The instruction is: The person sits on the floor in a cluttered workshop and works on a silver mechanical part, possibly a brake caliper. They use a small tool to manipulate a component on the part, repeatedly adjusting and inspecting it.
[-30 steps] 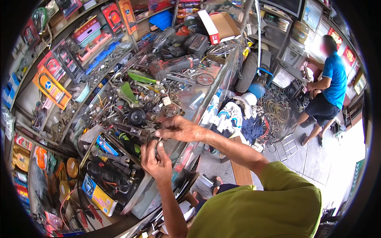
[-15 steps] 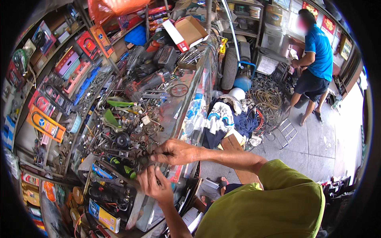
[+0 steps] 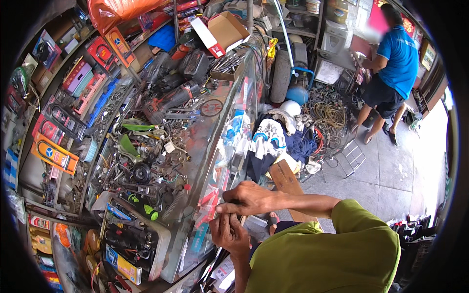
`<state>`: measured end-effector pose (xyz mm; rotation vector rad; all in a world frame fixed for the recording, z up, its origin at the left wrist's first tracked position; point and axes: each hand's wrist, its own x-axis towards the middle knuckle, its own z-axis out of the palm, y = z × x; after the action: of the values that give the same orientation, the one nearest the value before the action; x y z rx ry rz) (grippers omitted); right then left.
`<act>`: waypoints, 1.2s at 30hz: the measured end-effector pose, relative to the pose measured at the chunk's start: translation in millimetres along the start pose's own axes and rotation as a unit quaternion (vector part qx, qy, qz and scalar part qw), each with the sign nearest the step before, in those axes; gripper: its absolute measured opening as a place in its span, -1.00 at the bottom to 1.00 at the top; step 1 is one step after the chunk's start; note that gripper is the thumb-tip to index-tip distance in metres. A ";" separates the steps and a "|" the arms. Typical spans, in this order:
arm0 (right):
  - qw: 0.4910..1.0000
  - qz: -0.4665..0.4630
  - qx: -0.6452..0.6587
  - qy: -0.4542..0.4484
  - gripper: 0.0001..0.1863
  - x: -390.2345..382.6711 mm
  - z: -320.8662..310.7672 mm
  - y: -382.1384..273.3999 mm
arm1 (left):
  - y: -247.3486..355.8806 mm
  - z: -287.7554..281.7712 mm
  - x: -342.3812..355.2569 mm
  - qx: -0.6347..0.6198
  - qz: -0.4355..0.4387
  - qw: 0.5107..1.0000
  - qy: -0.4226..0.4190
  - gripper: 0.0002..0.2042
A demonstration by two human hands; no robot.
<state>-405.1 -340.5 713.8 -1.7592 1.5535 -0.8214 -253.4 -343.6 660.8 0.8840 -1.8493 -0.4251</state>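
My right hand [image 3: 251,198] is closed in a pinch, thumb and fingers pressed together, above the edge of the glass counter [image 3: 202,168]. Just below it, my left hand [image 3: 228,234] has its fingertips drawn together and meets the right hand's thumb. Anything between the fingertips is too small or hidden to make out. On the counter to the left of the hands lie a coil spring [image 3: 174,204] and a small red-topped piece [image 3: 187,187]. A black wheel-like part [image 3: 142,173] rests farther left among loose metal pieces.
A tray of tools [image 3: 156,244] stands at lower left. Power tools [image 3: 171,101] and an open cardboard box [image 3: 228,30] lie farther back. A wooden plank [image 3: 288,183], piled clothes [image 3: 268,139] and coiled cables [image 3: 327,112] are to the right, near a person in blue [image 3: 396,56].
Both hands have moved right, from over the loose parts to the counter's edge, and stay close together. The spring and red-topped piece now show. The person in blue has shifted slightly right.
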 end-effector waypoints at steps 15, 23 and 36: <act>0.998 -0.001 0.060 -0.018 -0.53 -25.8 -18.2 32.8 | 5.9 16.9 -19.2 -0.001 -0.042 0.999 -0.009 -0.93; 0.994 -0.012 0.104 -0.026 -0.48 -26.5 -13.4 47.6 | 10.3 18.0 -17.7 -0.016 -0.036 0.999 -0.017 -0.90; 0.999 0.014 -0.031 0.019 -0.44 -41.9 13.3 32.7 | 5.1 4.2 -42.7 -0.051 -0.056 0.995 -0.061 -0.87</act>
<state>-418.2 -301.1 678.0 -1.7709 1.6405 -0.8069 -249.2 -309.3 635.0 0.9115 -1.8763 -0.6490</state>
